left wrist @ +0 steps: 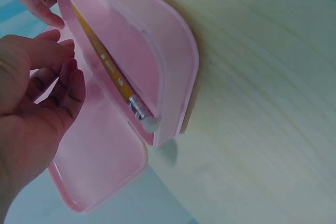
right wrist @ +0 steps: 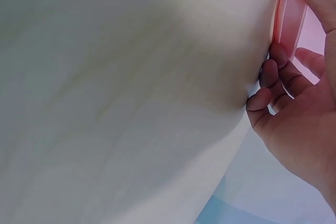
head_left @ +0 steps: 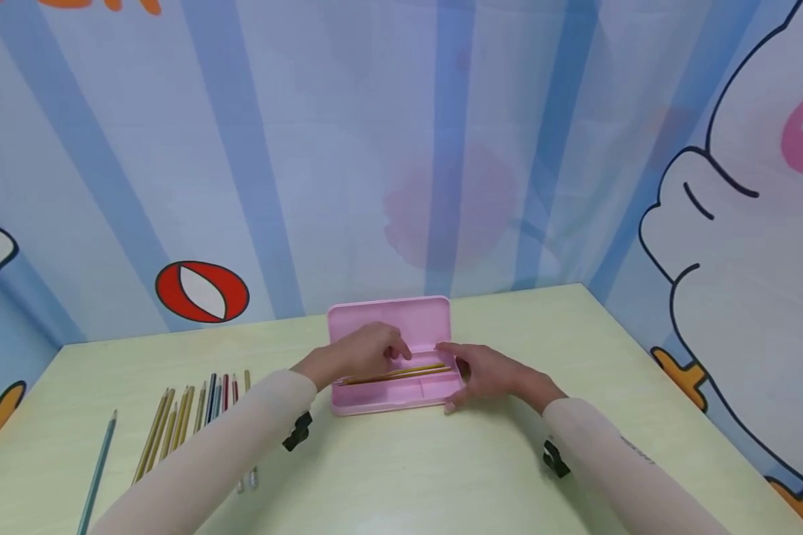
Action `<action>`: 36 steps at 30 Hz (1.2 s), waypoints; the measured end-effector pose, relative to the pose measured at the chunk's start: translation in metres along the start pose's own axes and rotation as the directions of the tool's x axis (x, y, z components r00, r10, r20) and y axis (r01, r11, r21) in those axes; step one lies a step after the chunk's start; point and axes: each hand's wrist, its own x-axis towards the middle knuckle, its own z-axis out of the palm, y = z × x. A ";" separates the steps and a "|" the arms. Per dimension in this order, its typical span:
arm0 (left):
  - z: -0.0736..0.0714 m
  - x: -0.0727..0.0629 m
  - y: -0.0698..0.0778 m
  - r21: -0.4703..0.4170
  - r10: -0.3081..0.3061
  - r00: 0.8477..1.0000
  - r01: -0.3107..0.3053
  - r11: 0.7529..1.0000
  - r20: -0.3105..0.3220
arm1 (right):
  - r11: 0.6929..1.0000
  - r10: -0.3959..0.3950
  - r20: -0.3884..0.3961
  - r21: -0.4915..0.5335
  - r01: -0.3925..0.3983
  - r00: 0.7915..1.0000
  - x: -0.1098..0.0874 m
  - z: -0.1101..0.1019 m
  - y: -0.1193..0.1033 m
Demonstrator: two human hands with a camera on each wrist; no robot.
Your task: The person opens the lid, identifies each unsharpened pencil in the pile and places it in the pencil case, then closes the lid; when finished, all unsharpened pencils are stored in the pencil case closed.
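A pink pencil case [head_left: 375, 400] lies on the table with its lid [head_left: 421, 323] raised at the back. Inside are yellow pencils [head_left: 423, 369], lying lengthwise; the left wrist view shows a pencil [left wrist: 110, 69] with a metal ferrule and white eraser. My left hand [head_left: 366, 349] hovers over the case, fingers loosely bent, thumb near the fingertips, nothing visible between them. At the case's right end, my right hand [head_left: 494, 369] holds it, thumb at the front and fingers along the side and back edge.
Several yellow, blue and red pencils [head_left: 186, 416] lie in a row at the left, partly hidden by the left sleeve [head_left: 221, 453]. One teal pencil [head_left: 99, 468] lies apart, farther left. A printed cloth backdrop [head_left: 348, 163] stands behind the table [head_left: 401, 475].
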 end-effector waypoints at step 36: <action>-0.005 -0.028 -0.026 -0.058 -0.105 0.988 0.112 0.992 0.109 | 1.000 0.006 -0.010 0.017 -0.006 1.000 0.000 0.003 0.004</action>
